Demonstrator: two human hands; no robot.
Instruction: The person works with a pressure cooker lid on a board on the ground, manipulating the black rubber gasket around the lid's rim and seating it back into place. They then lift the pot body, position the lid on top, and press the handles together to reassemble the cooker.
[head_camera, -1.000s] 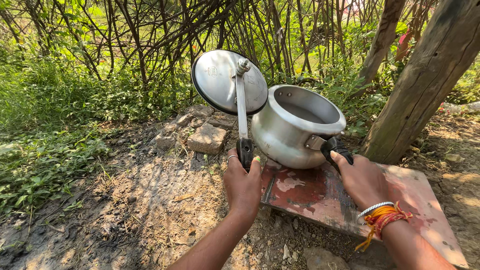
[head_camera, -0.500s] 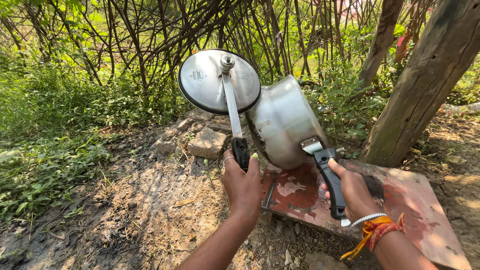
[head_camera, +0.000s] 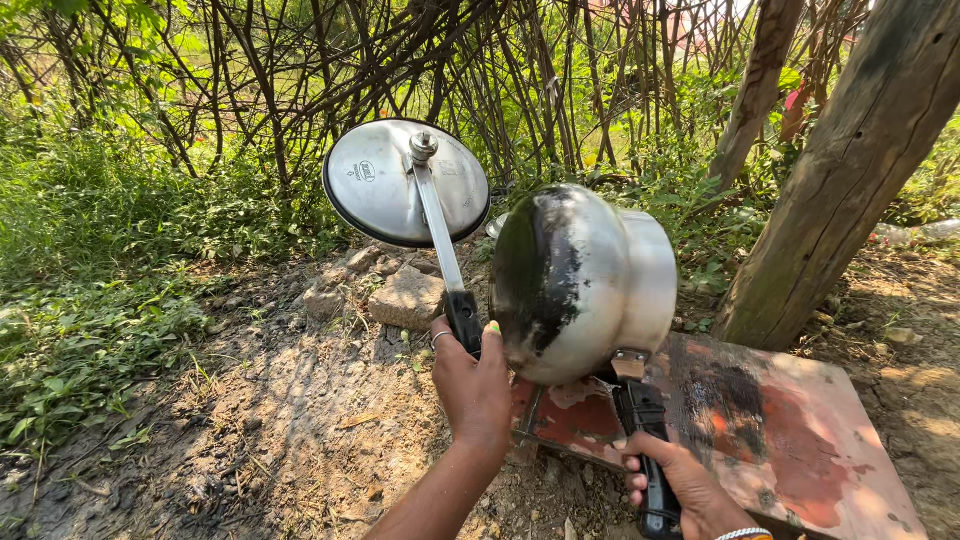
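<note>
My left hand (head_camera: 472, 385) grips the black handle of a round metal pressure-cooker lid (head_camera: 405, 183) and holds it upright, its top side facing me. My right hand (head_camera: 685, 490) grips the black handle of the metal pressure cooker pot (head_camera: 590, 285). The pot is lifted and tipped over, with its scorched, blackened bottom turned toward me and its mouth facing away. Lid and pot are apart, the lid to the left and slightly farther off. White and orange bangles show at my right wrist at the bottom edge.
A worn red-painted board (head_camera: 790, 430) lies on the dirt below the pot. A grey stone (head_camera: 405, 297) sits behind the lid's handle. A thick leaning tree trunk (head_camera: 840, 190) stands right; tangled bare branches (head_camera: 300, 70) and green undergrowth fill the back and left.
The pot has been lifted off the red board and tipped from upright until its bottom faces me. My right hand moved down toward me with the handle. The lid stayed raised at left.
</note>
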